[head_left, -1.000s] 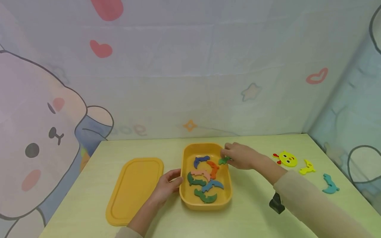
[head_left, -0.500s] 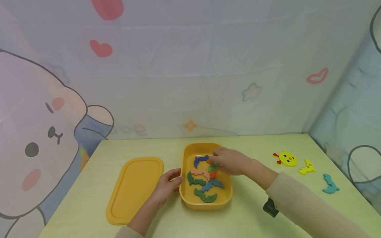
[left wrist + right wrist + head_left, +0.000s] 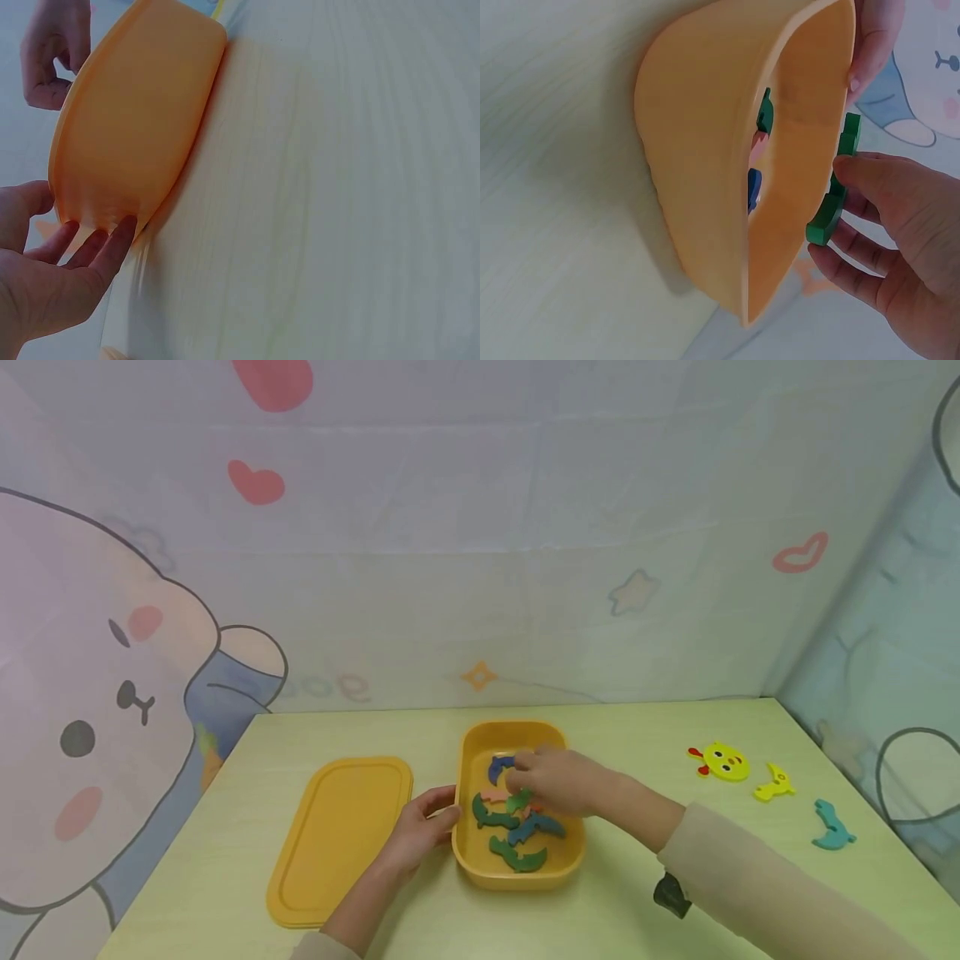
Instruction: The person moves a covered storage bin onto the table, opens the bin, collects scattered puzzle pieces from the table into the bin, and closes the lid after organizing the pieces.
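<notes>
Surface [image 3: 442, 927] carries yellow tub [image 3: 517, 881], w/ yellow lid [image 3: 341, 843] flat to its L. L hand [image 3: 420, 828] on tub's outer wall, grip spread; R hand [image 3: 561, 778] over tub, grip pinching green pc [image 3: 826, 217] above other pcs [image 3: 536, 827].

Lid [image 3: 341, 843] left of box [image 3: 517, 882] (pieces [image 3: 528, 862] inside), other pieces [image 3: 727, 762] right, on table [image 3: 600, 902].

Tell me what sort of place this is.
Probably a children's play corner, or a tabletop staged as one. A pale cloth backdrop printed with red hearts and a large cartoon animal stands behind a pale wood-grain table, where a yellow, rounded rectangular, plastic-looking tub holds colourful, curved, animal-shaped pieces.
</notes>
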{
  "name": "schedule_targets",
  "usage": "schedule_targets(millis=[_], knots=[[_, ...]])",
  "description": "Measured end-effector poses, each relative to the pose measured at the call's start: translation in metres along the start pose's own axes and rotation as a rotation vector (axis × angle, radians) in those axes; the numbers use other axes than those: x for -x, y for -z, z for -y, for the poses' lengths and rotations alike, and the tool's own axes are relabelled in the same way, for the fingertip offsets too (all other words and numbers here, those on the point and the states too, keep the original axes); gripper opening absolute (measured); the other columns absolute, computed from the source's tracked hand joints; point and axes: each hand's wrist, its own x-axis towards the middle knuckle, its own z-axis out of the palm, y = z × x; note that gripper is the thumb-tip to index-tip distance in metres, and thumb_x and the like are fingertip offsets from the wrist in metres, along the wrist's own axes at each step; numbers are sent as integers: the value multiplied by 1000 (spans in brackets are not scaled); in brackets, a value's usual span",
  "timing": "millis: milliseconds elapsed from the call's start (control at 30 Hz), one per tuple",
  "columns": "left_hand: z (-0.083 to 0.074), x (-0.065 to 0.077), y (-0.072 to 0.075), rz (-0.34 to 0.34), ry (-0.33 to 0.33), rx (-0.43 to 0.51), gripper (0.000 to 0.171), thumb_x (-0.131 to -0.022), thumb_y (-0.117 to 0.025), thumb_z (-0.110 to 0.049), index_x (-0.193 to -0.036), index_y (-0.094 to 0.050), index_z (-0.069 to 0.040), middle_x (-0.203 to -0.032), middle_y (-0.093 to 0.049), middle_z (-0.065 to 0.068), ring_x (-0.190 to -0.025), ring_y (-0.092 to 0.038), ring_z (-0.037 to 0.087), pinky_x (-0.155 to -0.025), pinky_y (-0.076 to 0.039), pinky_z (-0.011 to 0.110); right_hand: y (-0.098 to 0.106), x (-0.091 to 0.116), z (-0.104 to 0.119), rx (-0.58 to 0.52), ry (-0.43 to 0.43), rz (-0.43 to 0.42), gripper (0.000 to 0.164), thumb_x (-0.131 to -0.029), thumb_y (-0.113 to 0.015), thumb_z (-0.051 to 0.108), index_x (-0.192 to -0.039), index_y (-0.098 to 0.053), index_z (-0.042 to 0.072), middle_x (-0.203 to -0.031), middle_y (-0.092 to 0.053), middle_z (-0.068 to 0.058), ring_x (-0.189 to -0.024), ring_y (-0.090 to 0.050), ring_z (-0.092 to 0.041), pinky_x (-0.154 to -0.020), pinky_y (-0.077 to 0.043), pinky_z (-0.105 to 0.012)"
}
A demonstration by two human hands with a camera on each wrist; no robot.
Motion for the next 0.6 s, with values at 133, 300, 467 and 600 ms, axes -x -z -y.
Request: schedule_targets(millis=[133, 300, 467, 600], knots=[[0, 0, 1, 7, -6, 0, 43, -93, -52, -13, -132, -44, 3, -134, -44, 22, -110, -55, 31, -83, -53, 36, -2, -2, 5, -1, -6, 39, 15, -83, -67, 23, -95, -58, 24, -90, -51, 6, -75, -46, -14, -64, -45, -21], [1, 0, 0, 6, -3, 2, 43, -93, -52, -13, -132, -44, 3, -134, -44, 22, -112, -54, 31, -84, -52, 37, -3, -3, 11, -21, -24, 83, 14, -87, -63, 18, -98, -59, 24, -91, -50, 6, -77, -44, -14, -67, -46, -22], [2, -1, 0, 12, -7, 5, 43, -93, -51, -13, -132, -43, 3, -135, -43, 22, -112, -54, 31, -84, -53, 37, -3, -6, 15, -15, -4, 82, 15, -86, -64, 19, -100, -60, 23, -92, -52, 5, -78, -47, -15, -66, -46, -21], [3, -1, 1, 17, -12, 8, 43, -93, -51, -13, -133, -43, 3, -135, -43, 22, -112, -54, 31, -84, -53, 37, -4, -7, 18, 3, 23, 58, 16, -85, -66, 19, -99, -60, 23, -91, -52, 4, -75, -47, -15, -60, -44, -19]])
